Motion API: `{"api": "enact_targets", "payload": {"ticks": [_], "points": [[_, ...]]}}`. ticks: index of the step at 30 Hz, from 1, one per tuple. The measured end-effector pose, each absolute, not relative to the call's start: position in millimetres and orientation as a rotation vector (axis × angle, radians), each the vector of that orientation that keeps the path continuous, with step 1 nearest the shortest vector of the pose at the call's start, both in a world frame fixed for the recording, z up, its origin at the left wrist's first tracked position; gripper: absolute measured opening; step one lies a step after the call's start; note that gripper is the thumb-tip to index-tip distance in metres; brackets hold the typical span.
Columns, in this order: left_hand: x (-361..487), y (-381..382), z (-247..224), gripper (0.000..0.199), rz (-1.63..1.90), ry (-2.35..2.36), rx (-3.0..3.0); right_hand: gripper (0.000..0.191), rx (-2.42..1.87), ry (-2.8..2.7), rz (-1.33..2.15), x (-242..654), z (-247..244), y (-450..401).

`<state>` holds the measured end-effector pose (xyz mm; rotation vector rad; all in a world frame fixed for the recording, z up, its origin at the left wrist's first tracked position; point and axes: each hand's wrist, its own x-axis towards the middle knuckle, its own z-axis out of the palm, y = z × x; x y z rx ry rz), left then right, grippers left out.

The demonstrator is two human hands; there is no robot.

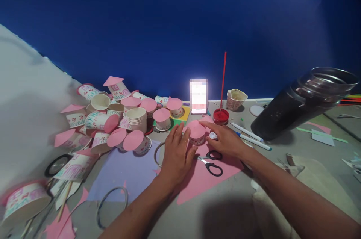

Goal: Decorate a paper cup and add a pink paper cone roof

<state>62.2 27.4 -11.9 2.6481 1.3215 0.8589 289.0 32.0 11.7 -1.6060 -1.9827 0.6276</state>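
A small paper cup (197,141) with a pink cone-shaped paper roof (196,129) stands between my hands. My left hand (176,156) is at its left side, index finger at the roof's edge and thumb low by the cup. My right hand (227,139) reaches the roof's right side with its index fingertip. A white tube (213,135) sits between its thumb and curled fingers, mostly hidden. Black-handled scissors (210,164) lie just in front of the cup on a pink paper sheet (194,186).
Several decorated cups with pink roofs crowd the left, around a stack of plain cups (136,118). A lit phone (199,96) stands at the wall. Right of it are a red pot (220,115), white markers (248,132) and a leaning black flask (293,103). Purple paper (113,171) lies left.
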Motion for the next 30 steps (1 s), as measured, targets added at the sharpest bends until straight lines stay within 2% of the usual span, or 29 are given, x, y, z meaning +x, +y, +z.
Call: {"api": "enact_targets", "payload": {"ticks": [4,12,19,30], "points": [[64.4,17.1,-5.4,0.061,0.841,1.352,2.728,0.069,-1.661,-1.981,0.583,288.0,14.6,29.9],[67.5,-1.6,-13.8,0.073,0.571,1.402,2.862,0.069,-1.792,-2.112,0.494,283.9,14.7,26.9],[67.4,0.2,-12.4,0.074,0.552,1.375,2.866,0.067,-1.792,-2.112,0.463,285.0,15.1,26.1],[73.5,2.3,-19.4,0.091,0.551,1.36,2.784,0.07,-1.794,-2.137,0.501,283.3,14.6,27.8]]}}
